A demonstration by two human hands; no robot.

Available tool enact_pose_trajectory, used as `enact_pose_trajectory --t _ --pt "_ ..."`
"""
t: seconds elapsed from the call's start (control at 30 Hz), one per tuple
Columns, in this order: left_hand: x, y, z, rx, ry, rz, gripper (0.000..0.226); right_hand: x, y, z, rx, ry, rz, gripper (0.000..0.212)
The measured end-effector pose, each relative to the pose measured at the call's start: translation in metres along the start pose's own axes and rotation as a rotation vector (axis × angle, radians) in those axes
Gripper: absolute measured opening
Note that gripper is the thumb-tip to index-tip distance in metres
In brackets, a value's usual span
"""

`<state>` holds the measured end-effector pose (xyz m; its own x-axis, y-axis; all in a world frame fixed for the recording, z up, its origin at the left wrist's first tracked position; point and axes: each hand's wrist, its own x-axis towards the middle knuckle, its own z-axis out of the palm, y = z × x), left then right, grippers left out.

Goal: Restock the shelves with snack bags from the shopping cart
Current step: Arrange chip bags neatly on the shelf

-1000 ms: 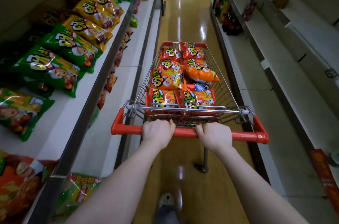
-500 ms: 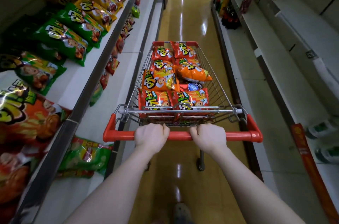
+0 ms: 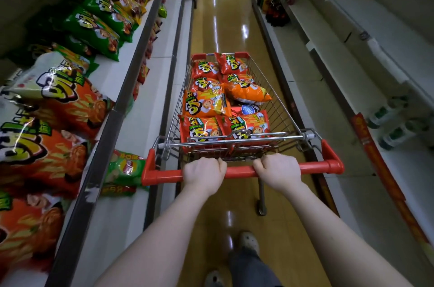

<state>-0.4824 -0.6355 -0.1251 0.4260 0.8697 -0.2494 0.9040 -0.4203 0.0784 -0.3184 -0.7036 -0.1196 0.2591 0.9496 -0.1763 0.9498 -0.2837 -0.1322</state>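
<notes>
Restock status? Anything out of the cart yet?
Done: nothing evident; the shopping cart is piled with snack bags. The left shelf holds shelved bags, origin unclear. In hand: left hand and right hand both hold the cart handle, no bag. Left: all the unloading.

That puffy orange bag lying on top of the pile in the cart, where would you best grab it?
Probably from above, with the right hand once it lets go of the cart handle. The orange snack bag lies topmost, uncovered, so its puffed middle is free; fingers closing across its width should lift it cleanly.
</notes>
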Motion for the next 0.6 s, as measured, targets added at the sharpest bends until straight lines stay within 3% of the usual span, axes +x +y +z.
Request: enact_pose_trajectory --t 0.2,0.3,0.4,0.6 --pt "-0.021 -0.001 -0.005 -0.033 -0.177 0.005 0.045 -0.03 -0.001 0.005 0.081 -0.016 0.033 0.048" --pt "-0.021 -0.004 -0.008 -0.224 -0.246 -0.015 0.041 -0.036 0.0 0.008 0.189 -0.045 0.078 0.04" --pt "-0.023 -0.009 -0.018 -0.419 -0.076 -0.067 0.03 -0.041 0.001 0.003 0.382 0.082 0.134 0.026" --pt "-0.008 -0.004 -0.059 -0.636 0.247 -0.042 0.027 -0.023 0.0 -0.043 0.667 0.384 0.129 0.025"
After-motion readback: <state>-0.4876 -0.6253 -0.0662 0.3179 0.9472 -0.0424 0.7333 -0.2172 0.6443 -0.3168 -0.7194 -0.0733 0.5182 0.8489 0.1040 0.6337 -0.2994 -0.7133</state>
